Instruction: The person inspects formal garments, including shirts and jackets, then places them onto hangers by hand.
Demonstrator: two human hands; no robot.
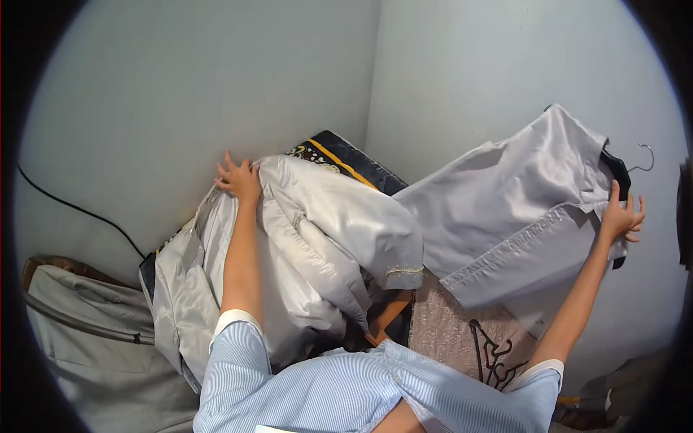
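Fingers spread, my left hand (240, 180) rests at the upper edge of a heap of shiny silver-grey satin clothing (310, 238). A sleeve with a gold-trimmed cuff lies to its right. Far to the right, my right hand (622, 216) is closed around the neck area of a silver-grey satin shirt (505, 187). Inside that shirt is a black hanger (615, 172) with a metal hook, which points right. The shirt is tilted sideways, its beaded front strip running diagonally. Its lower end meets the satin heap, and their overlap hides where one stops.
A dark padded piece with a yellow stripe (354, 162) sits behind the heap, near the wall corner. Black hangers (494, 353) lie on pinkish textured cloth (440, 317) below. Grey cloth (86, 346) covers a chair-like frame at left. A black cable (79, 206) runs along the wall.
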